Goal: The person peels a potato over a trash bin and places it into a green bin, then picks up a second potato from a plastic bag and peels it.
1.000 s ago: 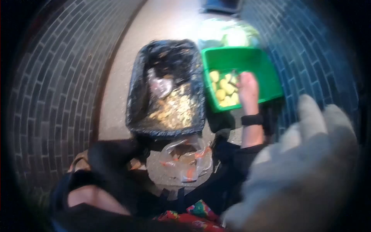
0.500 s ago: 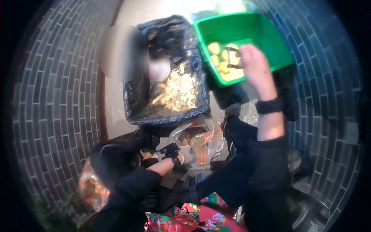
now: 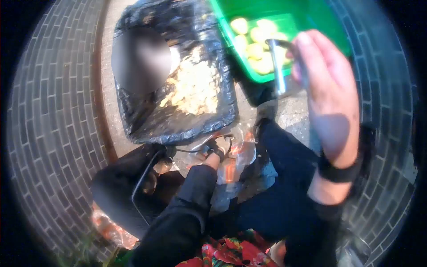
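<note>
My right hand [image 3: 322, 75] is closed around a metal Y-shaped peeler [image 3: 278, 66], held up over the near edge of the green tub [image 3: 311, 26]. Peeled potatoes [image 3: 258, 33], pale yellow, lie at the tub's left side. Lower down, my left hand [image 3: 222, 146] reaches to a clear plastic bag [image 3: 242, 158] with orange print between my legs. A dark strap circles that wrist. Its fingers are too small and partly hidden by the plastic to show whether they hold anything.
A crate lined with a black plastic bag [image 3: 178, 129] holds a heap of pale peelings [image 3: 195, 89]; a blurred round patch covers its left part. Another plastic bag [image 3: 111, 229] lies at lower left. Grey brick walls [image 3: 53, 120] rise on both sides. A floral red cloth [image 3: 231, 253] covers my lap.
My left hand has moved forward and right, to the plastic bag. The right hand, still gripping the peeler, is nearer and farther right in view. The camera has tilted down.
</note>
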Demonstrator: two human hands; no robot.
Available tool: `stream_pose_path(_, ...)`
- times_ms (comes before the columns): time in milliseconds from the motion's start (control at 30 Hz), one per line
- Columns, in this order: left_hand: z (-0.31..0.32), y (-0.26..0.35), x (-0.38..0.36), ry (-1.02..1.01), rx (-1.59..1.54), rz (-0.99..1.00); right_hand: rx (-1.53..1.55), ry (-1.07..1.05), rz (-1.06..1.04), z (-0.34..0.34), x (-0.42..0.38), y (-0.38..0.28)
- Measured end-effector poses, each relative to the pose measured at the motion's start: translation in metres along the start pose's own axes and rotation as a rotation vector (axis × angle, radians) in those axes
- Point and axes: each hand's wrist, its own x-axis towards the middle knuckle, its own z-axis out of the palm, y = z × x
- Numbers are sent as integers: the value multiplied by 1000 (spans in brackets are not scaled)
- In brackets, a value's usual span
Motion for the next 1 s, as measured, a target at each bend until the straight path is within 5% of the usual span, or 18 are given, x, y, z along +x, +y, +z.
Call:
stream_pose_path(333, 54, 20, 19, -346, 39, -10, 10, 85, 306, -11, -5, -11)
stream_pose_path(600, 57, 22, 3, -272, -94, 1, -22, 92, 370, -12, -3, -9)
stream_pose_path(700, 30, 2, -17, -151, -221, 13, 4, 49, 259, -24, -2, 10)
stream_pose_path(733, 18, -9, -30, -122, -253, 7, -487, 98, -278, -33, -3, 37)
stream_pose_path(833, -13, -47, -74, -76, -300, -35, -784, 104, -675, -20, -14, 32)
stream_pose_path(867, -21, -62, -91, -70, -301, -60, -339, 105, -263, -9, -16, 21)
stream_pose_path(967, -37, -92, -130, -68, -276, -117, 386, -161, 86, -17, -10, 4)
stream_pose_path(1000, -37, -99, -136, -69, -269, -128, 198, -53, 72, -7, -11, 11)
